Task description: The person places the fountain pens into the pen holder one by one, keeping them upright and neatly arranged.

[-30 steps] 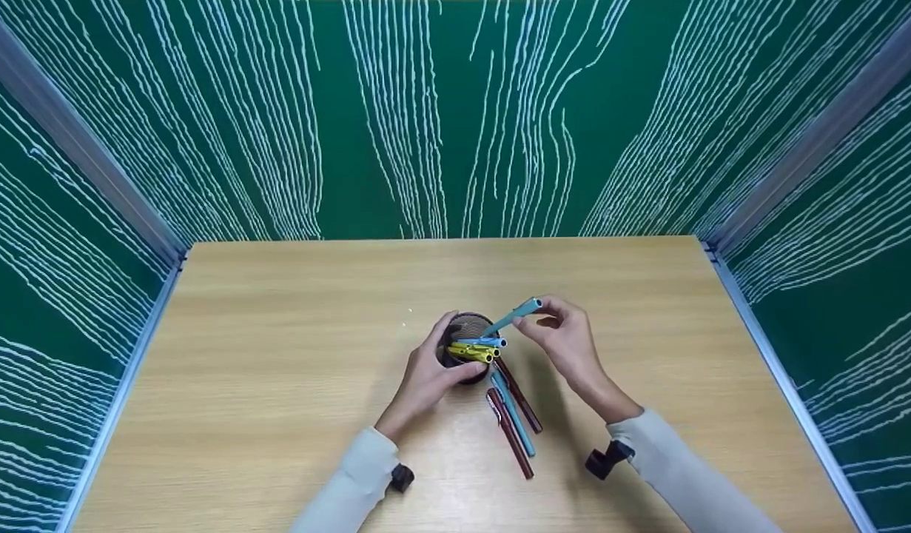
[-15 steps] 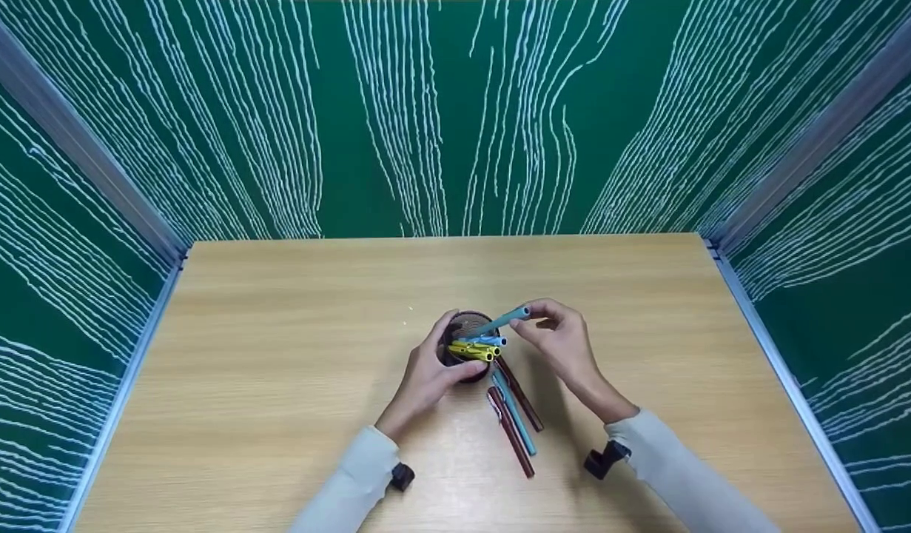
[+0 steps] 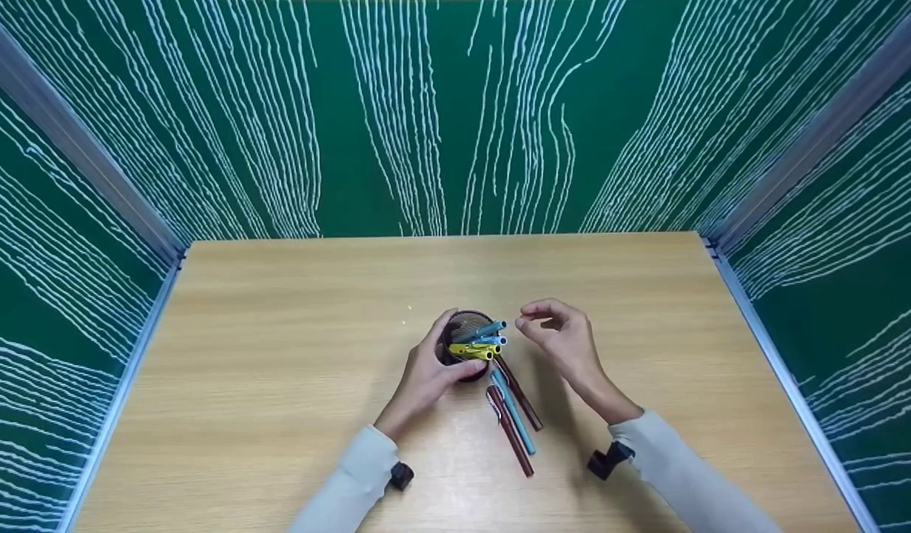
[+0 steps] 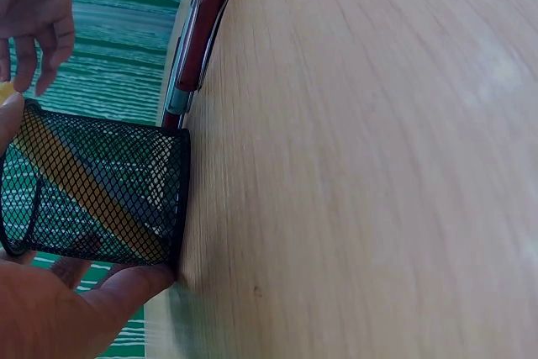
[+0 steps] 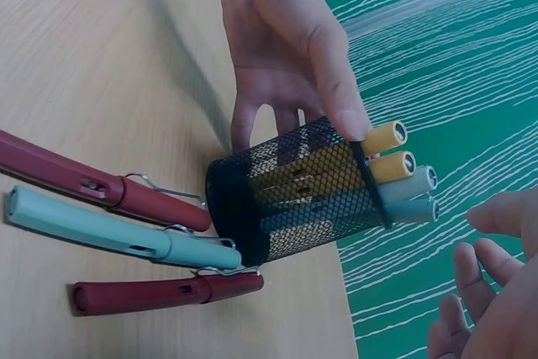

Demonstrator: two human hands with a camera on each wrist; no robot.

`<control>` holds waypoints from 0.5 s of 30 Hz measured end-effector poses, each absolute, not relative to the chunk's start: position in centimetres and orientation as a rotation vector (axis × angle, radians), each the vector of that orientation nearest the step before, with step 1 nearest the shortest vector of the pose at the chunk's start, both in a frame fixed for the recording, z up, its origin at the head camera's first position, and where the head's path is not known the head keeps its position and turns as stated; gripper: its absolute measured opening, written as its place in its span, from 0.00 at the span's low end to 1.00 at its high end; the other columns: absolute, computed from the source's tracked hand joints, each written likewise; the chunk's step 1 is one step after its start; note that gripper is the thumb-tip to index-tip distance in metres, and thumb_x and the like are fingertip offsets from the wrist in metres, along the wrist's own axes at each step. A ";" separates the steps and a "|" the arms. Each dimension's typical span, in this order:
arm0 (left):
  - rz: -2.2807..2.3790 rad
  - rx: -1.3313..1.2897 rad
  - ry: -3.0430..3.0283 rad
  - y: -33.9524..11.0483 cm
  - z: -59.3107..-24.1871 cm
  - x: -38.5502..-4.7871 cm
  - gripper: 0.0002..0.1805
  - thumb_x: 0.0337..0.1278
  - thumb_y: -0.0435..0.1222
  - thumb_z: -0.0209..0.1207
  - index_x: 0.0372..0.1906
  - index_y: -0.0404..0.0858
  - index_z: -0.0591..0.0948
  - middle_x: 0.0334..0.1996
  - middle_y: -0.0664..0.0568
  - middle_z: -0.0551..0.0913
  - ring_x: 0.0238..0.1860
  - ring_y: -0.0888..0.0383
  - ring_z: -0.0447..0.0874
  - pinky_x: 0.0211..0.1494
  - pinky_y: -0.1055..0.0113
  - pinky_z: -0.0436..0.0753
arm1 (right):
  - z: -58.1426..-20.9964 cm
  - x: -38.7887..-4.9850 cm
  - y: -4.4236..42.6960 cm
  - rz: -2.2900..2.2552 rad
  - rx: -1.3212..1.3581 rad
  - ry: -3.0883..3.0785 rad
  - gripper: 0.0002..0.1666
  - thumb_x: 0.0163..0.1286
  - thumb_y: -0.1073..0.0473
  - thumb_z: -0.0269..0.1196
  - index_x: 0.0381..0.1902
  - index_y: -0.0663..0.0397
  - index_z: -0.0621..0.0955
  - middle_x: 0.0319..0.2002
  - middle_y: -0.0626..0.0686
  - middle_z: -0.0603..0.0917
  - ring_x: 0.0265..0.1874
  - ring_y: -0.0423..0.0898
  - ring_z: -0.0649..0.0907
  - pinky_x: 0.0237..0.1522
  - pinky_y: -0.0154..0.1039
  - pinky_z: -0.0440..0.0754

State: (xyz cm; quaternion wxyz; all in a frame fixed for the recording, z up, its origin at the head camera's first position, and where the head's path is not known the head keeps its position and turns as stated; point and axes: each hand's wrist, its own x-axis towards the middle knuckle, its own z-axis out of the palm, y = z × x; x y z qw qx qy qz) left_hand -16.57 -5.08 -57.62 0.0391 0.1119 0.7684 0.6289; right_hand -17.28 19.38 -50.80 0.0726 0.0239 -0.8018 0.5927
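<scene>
My left hand grips a black mesh pen cup, which stands upright on the table. Out of its rim stick two yellow pens, a light blue pen and a teal pen. To the right of the cup, my right hand hovers with loosely bent fingers and holds nothing; a small gap parts it from the teal pen. On the table near the cup's base lie two dark red pens and another teal pen between them, roughly side by side.
The wooden table is bounded by green walls with wavy white lines. Metal rails run along its left and right sides. Tiny white specks lie left of the cup.
The teal pen in my right hand has gone down into the cup, and the fingers have let go of it. My left hand keeps its grip on the cup.
</scene>
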 end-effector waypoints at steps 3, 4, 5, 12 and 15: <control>1.919 0.333 2.357 -5.1 -57.5 -16.6 0.54 0.57 0.46 0.82 0.86 0.46 0.66 0.74 0.47 0.80 0.73 0.48 0.78 0.82 0.47 0.67 | -51.3 -17.2 19.5 1.787 0.043 -2.409 0.06 0.70 0.69 0.74 0.44 0.62 0.91 0.42 0.58 0.91 0.40 0.48 0.87 0.44 0.32 0.84; 1.919 0.329 2.356 -5.1 -57.5 -16.6 0.55 0.57 0.46 0.82 0.86 0.45 0.66 0.74 0.47 0.80 0.73 0.48 0.78 0.82 0.47 0.67 | -51.5 -17.1 19.5 1.797 0.031 -2.406 0.06 0.70 0.69 0.74 0.44 0.63 0.91 0.42 0.58 0.91 0.39 0.48 0.87 0.43 0.32 0.84; 1.914 0.323 2.359 -5.1 -57.5 -16.6 0.55 0.57 0.46 0.82 0.86 0.47 0.66 0.74 0.48 0.80 0.73 0.49 0.78 0.82 0.47 0.67 | -51.7 -17.1 19.5 1.804 0.017 -2.407 0.07 0.69 0.69 0.74 0.44 0.63 0.90 0.42 0.59 0.91 0.37 0.48 0.87 0.42 0.31 0.84; 1.903 0.317 2.370 -5.1 -57.5 -16.6 0.54 0.56 0.48 0.82 0.86 0.52 0.67 0.74 0.50 0.81 0.74 0.49 0.77 0.83 0.47 0.66 | -52.9 -16.4 19.6 1.811 -0.051 -2.445 0.09 0.69 0.69 0.75 0.46 0.68 0.89 0.42 0.58 0.91 0.36 0.48 0.87 0.39 0.30 0.84; 1.918 0.331 2.369 -5.1 -57.6 -16.6 0.53 0.56 0.47 0.82 0.85 0.53 0.68 0.74 0.48 0.81 0.74 0.47 0.78 0.83 0.45 0.66 | -53.2 -16.2 19.7 1.806 -0.044 -2.460 0.10 0.69 0.69 0.75 0.46 0.68 0.89 0.43 0.58 0.91 0.37 0.49 0.87 0.40 0.31 0.84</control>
